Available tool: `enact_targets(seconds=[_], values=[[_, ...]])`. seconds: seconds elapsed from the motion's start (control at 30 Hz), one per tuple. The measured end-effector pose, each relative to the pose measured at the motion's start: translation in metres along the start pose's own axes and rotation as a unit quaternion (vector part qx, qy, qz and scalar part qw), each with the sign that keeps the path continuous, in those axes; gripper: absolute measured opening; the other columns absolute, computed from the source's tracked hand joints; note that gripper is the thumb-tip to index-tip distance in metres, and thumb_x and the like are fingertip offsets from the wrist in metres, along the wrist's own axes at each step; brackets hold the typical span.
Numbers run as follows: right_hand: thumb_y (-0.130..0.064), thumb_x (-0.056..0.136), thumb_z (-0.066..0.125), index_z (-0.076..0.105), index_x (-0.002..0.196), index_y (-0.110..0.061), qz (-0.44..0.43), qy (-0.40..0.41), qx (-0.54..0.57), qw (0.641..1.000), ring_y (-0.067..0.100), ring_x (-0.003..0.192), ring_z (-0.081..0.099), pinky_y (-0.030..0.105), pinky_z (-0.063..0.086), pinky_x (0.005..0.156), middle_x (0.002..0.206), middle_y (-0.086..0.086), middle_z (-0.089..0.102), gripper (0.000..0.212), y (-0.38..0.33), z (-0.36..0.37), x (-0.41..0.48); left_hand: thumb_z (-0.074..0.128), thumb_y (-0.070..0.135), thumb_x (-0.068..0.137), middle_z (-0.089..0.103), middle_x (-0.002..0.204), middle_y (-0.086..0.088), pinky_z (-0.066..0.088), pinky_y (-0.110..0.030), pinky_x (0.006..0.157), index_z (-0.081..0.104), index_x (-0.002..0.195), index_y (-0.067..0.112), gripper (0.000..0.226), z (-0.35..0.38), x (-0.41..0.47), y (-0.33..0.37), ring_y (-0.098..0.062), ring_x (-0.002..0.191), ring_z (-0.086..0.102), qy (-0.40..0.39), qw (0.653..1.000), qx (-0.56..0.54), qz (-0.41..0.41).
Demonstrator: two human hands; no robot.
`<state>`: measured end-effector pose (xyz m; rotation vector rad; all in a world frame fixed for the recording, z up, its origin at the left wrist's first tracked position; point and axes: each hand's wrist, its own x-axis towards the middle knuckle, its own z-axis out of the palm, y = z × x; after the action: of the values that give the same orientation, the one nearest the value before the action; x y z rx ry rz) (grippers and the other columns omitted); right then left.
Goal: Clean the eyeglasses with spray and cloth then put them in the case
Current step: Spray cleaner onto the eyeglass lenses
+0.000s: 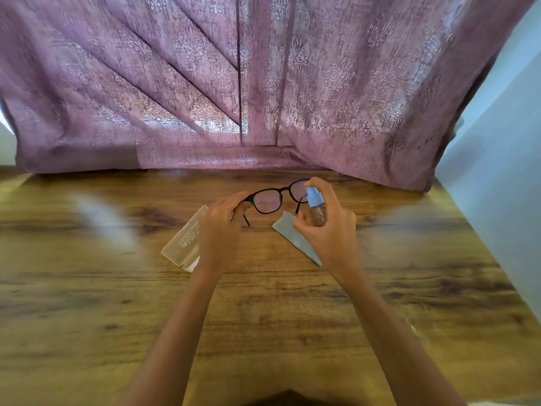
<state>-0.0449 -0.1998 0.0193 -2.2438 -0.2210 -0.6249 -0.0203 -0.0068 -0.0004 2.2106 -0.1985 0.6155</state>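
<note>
Wood-grain counter (380, 303) under us, a mauve patterned curtain (205, 83) hanging at its far edge. On the counter lies the translucent glasses case (183, 238), long axis running away from us and tilting right, partly behind our left wrist; it looks like light, stiff plastic. To its right the grey-blue cleaning cloth (292, 235) lies flat, soft and limp, easy to pinch at a corner. Our left hand (219, 227) is closed on the black eyeglasses (268, 202) at the left hinge, holding them up above the counter, long axis left to right, lenses facing us. They look light and fragile, so we judge the frame is the place to grip, never the lenses. Our right hand (328, 227) is wrapped around the small spray bottle (316, 208), upright, finger on its blue top, just beside the right lens.
</note>
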Motion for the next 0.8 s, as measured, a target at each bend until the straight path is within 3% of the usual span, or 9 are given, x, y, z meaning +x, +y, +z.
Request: enact_targets(seconds=[0.1,0.23,0.3,0.4,0.47,0.6,0.8], values=[[-0.023,0.081,0.069,0.049,0.121,-0.032,0.031,0.033,0.028,0.999,0.017,0.045,0.042,0.023,0.036,0.043,0.054,0.009,0.048,0.045,0.016,0.0,0.002,0.064,0.002,0.089,0.075,0.101,-0.009,0.036,-0.001,0.079,0.073,0.108,0.004,0.021,0.002,0.001,0.0,-0.022,0.089,0.069,-0.002,1.0,0.005,-0.007],[-0.027,0.089,0.046,0.04,0.135,-0.032,0.13,0.078,0.045,0.987,0.003,0.046,0.038,0.018,0.035,0.046,0.057,-0.012,0.04,0.047,0.062,0.002,0.006,0.063,0.005,0.09,0.074,0.104,-0.007,0.034,0.004,0.08,0.073,0.109,0.007,0.021,0.003,0.001,0.001,-0.019,0.092,0.069,0.001,1.0,0.002,-0.02],[-0.016,0.095,0.044,0.03,0.143,-0.027,0.16,0.056,0.042,0.985,0.003,0.049,0.039,0.022,0.039,0.049,0.062,-0.009,0.041,0.052,0.089,0.004,0.005,0.063,0.005,0.091,0.074,0.105,-0.008,0.033,0.004,0.081,0.073,0.11,0.007,0.022,0.003,0.001,0.001,-0.018,0.093,0.068,0.004,1.0,0.002,-0.018],[-0.01,0.098,0.049,0.022,0.147,-0.021,0.196,0.02,0.028,0.98,0.019,0.062,0.051,0.035,0.047,0.062,0.077,0.006,0.051,0.056,0.12,0.009,0.001,0.063,0.004,0.09,0.074,0.104,-0.009,0.036,-0.003,0.081,0.072,0.111,0.007,0.023,0.004,0.001,0.001,-0.02,0.093,0.068,0.005,1.0,0.003,-0.015],[-0.013,0.098,0.052,0.029,0.142,-0.015,0.211,0.02,0.017,0.977,0.023,0.075,0.056,0.036,0.047,0.07,0.091,0.009,0.056,0.049,0.135,0.014,-0.001,0.063,0.003,0.09,0.074,0.104,-0.01,0.038,-0.008,0.081,0.072,0.111,0.006,0.023,0.005,0.001,0.001,-0.022,0.093,0.069,0.002,1.0,0.007,-0.012],[-0.015,0.097,0.055,0.045,0.118,-0.01,0.258,0.012,0.022,0.966,0.031,0.09,0.061,0.054,0.052,0.08,0.101,0.012,0.059,0.024,0.149,0.021,-0.004,0.064,0.003,0.09,0.074,0.104,-0.01,0.041,-0.012,0.082,0.072,0.111,0.005,0.023,0.007,0.0,-0.002,-0.023,0.096,0.069,-0.004,1.0,0.009,-0.012],[-0.011,0.095,0.057,0.044,0.112,-0.012,0.259,0.011,0.04,0.965,0.035,0.087,0.06,0.057,0.051,0.08,0.097,0.017,0.058,0.021,0.15,0.026,-0.009,0.064,0.002,0.089,0.074,0.105,-0.01,0.037,-0.003,0.084,0.072,0.111,0.004,0.023,0.007,-0.001,-0.004,-0.022,0.096,0.069,-0.001,1.0,0.009,-0.015]])
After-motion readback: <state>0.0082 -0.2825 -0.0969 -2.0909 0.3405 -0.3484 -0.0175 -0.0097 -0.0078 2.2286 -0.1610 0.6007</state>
